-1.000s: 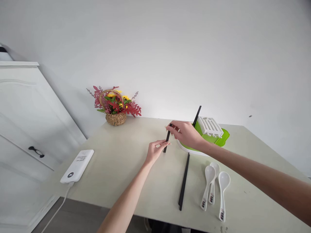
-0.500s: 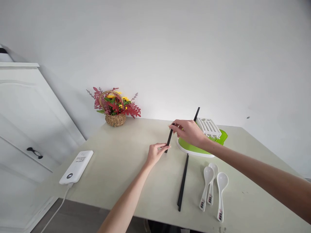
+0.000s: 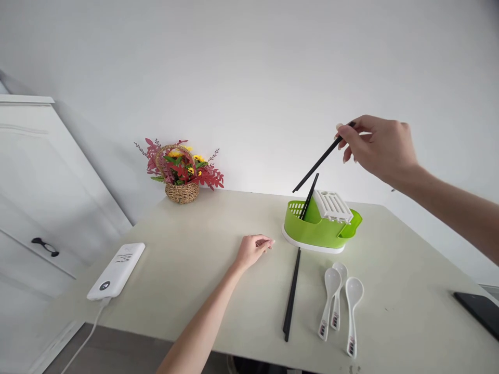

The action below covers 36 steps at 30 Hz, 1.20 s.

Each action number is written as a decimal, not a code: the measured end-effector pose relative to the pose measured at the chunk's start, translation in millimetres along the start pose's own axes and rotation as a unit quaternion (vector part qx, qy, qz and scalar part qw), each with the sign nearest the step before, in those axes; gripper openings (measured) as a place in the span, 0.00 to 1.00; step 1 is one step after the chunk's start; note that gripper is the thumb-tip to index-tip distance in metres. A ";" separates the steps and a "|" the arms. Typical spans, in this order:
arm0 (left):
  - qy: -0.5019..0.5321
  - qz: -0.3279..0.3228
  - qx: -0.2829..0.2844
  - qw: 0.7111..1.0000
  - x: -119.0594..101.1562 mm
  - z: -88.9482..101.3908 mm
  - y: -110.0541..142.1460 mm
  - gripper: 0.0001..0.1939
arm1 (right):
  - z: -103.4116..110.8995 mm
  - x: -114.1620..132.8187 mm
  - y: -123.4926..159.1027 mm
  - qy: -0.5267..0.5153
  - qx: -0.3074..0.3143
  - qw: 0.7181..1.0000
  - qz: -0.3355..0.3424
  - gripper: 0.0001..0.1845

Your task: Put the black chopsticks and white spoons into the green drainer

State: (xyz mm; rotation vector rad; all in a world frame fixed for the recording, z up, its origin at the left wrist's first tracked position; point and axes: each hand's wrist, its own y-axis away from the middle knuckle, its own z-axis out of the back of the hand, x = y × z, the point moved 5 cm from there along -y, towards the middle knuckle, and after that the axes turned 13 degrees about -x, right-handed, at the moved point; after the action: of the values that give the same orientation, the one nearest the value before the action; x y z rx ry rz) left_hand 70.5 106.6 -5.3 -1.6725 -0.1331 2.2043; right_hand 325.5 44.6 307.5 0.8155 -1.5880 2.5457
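Note:
My right hand point(image 3: 380, 145) is raised, pinching the upper end of a pair of black chopsticks point(image 3: 324, 157). Their lower tips hang slantwise over the green utensil holder point(image 3: 312, 232), which has a white base and a white slotted top. Another pair of black chopsticks point(image 3: 310, 197) leans inside its perforated left compartment. My left hand point(image 3: 251, 250) rests at the table, fingers curled together with nothing visible in them, left of the holder. A third pair of black chopsticks point(image 3: 293, 293) lies on the table in front of the holder.
Three white spoons, one of them the rightmost spoon point(image 3: 354, 311), lie right of the loose chopsticks. A flower basket point(image 3: 182, 192) stands at the back wall. A white power bank point(image 3: 117, 271) with a cable is at the left, a dark phone point(image 3: 477, 311) at the right edge.
My right hand has lifted the chopsticks up and to the right, over the holder. My left hand has let go of them and stays low near the table.

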 end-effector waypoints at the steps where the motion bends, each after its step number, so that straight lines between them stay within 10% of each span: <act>1: 0.000 0.003 -0.001 1.000 0.6 -0.3 0.2 0.22 | -2.0 -4.1 -1.1 0.016 0.004 1.000 0.000 0.17; 16: -0.064 -0.018 0.001 0.998 5.7 -7.1 -1.2 0.19 | -112.8 -80.1 37.9 0.133 0.286 0.945 -0.090 0.18; 23: -0.087 -0.011 0.007 0.996 2.5 -9.1 -1.8 0.18 | -117.2 -74.8 32.4 0.207 0.264 0.938 -0.088 0.17; 30: -0.089 -0.018 0.007 0.996 2.7 -8.6 -3.7 0.20 | -84.3 -31.5 47.0 0.240 0.253 0.931 0.111 0.13; 36: -0.096 -0.028 0.003 0.995 1.9 -7.6 -4.4 0.20 | -67.5 -13.0 148.6 0.135 0.444 0.807 0.366 0.19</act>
State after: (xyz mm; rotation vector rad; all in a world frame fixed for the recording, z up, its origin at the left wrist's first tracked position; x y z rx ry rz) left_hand 78.3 110.2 -7.9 -1.4331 -0.2196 2.3175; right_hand 265.2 33.7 155.7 -0.3179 -0.5790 3.7646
